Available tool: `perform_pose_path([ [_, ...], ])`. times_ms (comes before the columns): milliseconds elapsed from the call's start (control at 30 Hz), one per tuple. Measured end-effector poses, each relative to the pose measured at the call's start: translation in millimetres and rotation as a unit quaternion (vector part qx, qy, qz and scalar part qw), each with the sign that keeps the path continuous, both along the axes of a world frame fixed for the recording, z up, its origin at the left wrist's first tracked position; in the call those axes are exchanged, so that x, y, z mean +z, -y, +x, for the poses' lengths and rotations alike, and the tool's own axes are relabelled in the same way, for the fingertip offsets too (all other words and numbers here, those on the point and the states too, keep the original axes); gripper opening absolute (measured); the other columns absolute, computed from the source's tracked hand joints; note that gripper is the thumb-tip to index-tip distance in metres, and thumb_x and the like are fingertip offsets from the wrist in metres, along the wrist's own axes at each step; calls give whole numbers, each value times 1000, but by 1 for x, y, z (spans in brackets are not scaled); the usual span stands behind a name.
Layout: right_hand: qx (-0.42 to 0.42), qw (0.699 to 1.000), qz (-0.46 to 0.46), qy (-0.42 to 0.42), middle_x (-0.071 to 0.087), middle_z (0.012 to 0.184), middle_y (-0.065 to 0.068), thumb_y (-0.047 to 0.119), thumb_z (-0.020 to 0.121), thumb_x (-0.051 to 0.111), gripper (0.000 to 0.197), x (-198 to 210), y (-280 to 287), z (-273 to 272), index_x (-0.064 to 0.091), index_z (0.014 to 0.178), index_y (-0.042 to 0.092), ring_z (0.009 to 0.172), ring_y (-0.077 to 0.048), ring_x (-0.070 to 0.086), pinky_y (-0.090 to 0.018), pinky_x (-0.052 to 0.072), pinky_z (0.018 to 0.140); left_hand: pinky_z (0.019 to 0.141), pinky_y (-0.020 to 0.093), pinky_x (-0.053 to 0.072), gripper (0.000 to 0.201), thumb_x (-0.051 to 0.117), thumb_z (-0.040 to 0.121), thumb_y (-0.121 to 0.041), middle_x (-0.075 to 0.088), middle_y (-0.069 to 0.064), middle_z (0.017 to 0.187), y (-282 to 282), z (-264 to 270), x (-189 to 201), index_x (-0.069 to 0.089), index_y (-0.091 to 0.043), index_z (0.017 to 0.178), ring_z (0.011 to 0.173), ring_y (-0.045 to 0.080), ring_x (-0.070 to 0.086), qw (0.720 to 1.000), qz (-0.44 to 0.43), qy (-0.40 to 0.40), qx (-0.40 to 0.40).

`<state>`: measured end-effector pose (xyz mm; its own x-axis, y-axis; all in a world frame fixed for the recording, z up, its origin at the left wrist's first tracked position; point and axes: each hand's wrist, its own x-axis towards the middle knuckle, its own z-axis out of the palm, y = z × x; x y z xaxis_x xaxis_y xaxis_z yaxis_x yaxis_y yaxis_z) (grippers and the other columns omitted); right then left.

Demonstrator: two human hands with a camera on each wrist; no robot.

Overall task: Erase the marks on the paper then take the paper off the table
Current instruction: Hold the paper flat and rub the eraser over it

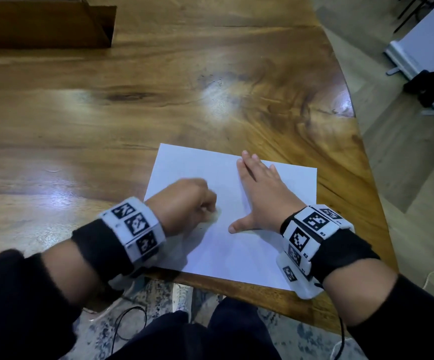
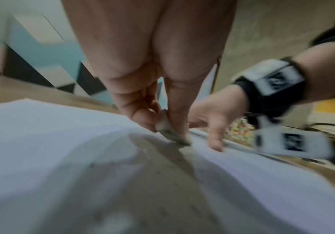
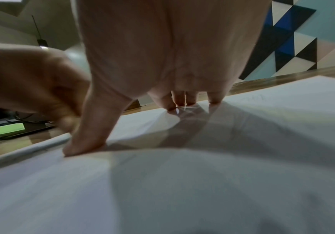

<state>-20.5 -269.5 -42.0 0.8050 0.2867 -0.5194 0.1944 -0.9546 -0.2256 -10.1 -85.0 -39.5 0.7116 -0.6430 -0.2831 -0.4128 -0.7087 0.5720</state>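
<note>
A white sheet of paper (image 1: 236, 245) lies on the wooden table (image 1: 132, 126) near its front edge. My left hand (image 1: 187, 203) pinches a small pale eraser (image 2: 168, 129) between thumb and fingers and holds its lower end against the paper (image 2: 42, 142). The eraser (image 1: 214, 214) shows blurred beside my knuckles in the head view. My right hand (image 1: 260, 188) lies flat on the sheet to the right, fingers straight and thumb spread, pressing the paper (image 3: 242, 158) down. Small dark specks lie on the sheet near my left wrist. No clear marks show.
A brown cardboard box (image 1: 44, 24) stands at the table's far left. The table edge curves away on the right, with floor and a white stand (image 1: 423, 55) beyond. Below the front edge are my legs, a patterned rug and cables.
</note>
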Motion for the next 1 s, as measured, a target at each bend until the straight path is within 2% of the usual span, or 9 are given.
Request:
perform_pose_path([
  [100, 1, 1000, 1, -1, -26, 156, -6, 64, 64, 74, 136, 0, 0, 0, -15, 149, 8, 144, -20, -21, -40, -7, 118, 66, 25, 40, 17, 56, 76, -25, 49, 0, 73, -6, -7, -3, 61, -13, 64, 69, 23, 53, 999, -35, -2, 15],
  [200, 0, 1000, 2, -2, -28, 156, -5, 64, 65, 73, 135, 0, 1, 0, -16, 149, 8, 144, -19, -22, -39, -9, 118, 56, 16, 31, 36, 42, 69, -40, 55, 6, 68, -22, -35, 5, 58, -10, 55, 59, 23, 57, 997, -27, -61, -24],
  [300, 1, 1000, 6, -3, -28, 155, -5, 63, 65, 73, 134, 0, 1, 0, -17, 149, 8, 144, -20, -23, -39, -10, 117, 60, 14, 31, 23, 51, 66, -28, 58, 7, 72, -18, -27, 2, 65, -11, 62, 64, 23, 59, 998, -5, -56, -24],
  [400, 1, 1000, 7, -2, -28, 155, -6, 63, 65, 73, 134, -1, 0, 0, -16, 149, 7, 144, -20, -22, -39, -10, 116, 62, 19, 28, 10, 64, 73, -20, 49, 1, 76, 9, -4, 0, 66, -11, 73, 70, 22, 51, 1000, -18, 0, 2],
  [500, 2, 1000, 8, -4, -28, 155, -6, 63, 66, 73, 134, -1, 0, 0, -16, 149, 7, 144, -20, -23, -40, -10, 117, 67, 26, 37, 9, 61, 77, -18, 51, 4, 81, 20, -3, -2, 65, -10, 77, 75, 23, 52, 1000, -8, 4, -3],
  [633, 3, 1000, 5, -6, -28, 155, -5, 63, 66, 72, 134, -1, 1, 0, -17, 148, 7, 144, -20, -22, -40, -9, 118, 64, 28, 45, 40, 40, 71, -44, 56, 8, 79, 3, -37, 6, 66, -14, 70, 72, 26, 57, 996, 0, -63, -60],
  [733, 4, 1000, 5, -3, -29, 155, -6, 64, 66, 72, 134, -2, 1, 0, -17, 148, 7, 144, -20, -22, -40, -9, 118, 69, 29, 47, 26, 49, 69, -30, 59, 9, 85, 8, -28, 7, 68, -13, 76, 79, 30, 60, 995, 22, -60, -71],
  [833, 5, 1000, 10, -1, -28, 155, -6, 63, 66, 72, 133, -2, 2, 0, -17, 148, 7, 144, -20, -22, -41, -8, 118, 67, 29, 41, 10, 55, 75, -13, 57, 9, 86, 18, -6, 2, 64, -11, 78, 80, 31, 58, 1000, 10, 9, -15],
  [1000, 6, 1000, 9, 0, -29, 155, -5, 64, 66, 71, 134, -3, 3, 0, -18, 148, 8, 143, -19, -24, -39, -10, 117, 51, 20, 34, 14, 58, 74, -27, 45, -3, 65, 0, -39, -2, 53, -19, 63, 56, 20, 53, 999, -9, -19, -40],
])
